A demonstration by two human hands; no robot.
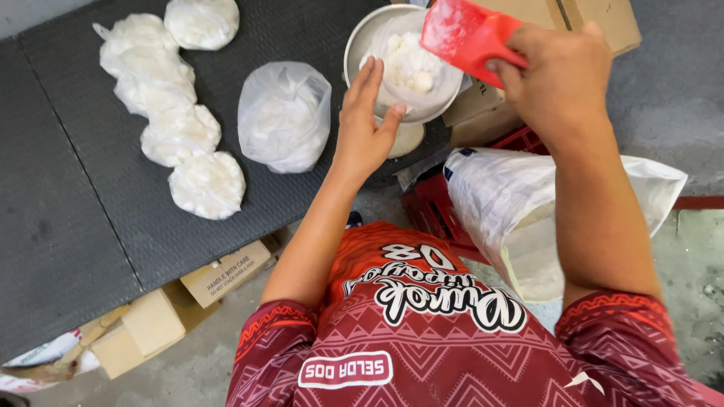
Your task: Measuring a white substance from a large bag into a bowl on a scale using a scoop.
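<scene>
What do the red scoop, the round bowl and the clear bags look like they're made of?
Red flat-edged scoop in the right hand: looks like matte moulded plastic, dusted white. Round grey bowl, touched by the left hand: probably metal, with a dull sheen on its rim. Clear filled bags: thin, crinkly, translucent plastic film.

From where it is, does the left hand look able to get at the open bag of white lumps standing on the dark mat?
Probably yes. The left hand rests at the metal bowl rim, and the open bag stands just beside it on the dark mat, with nothing between them. The right hand holds the red scoop elsewhere.
</scene>
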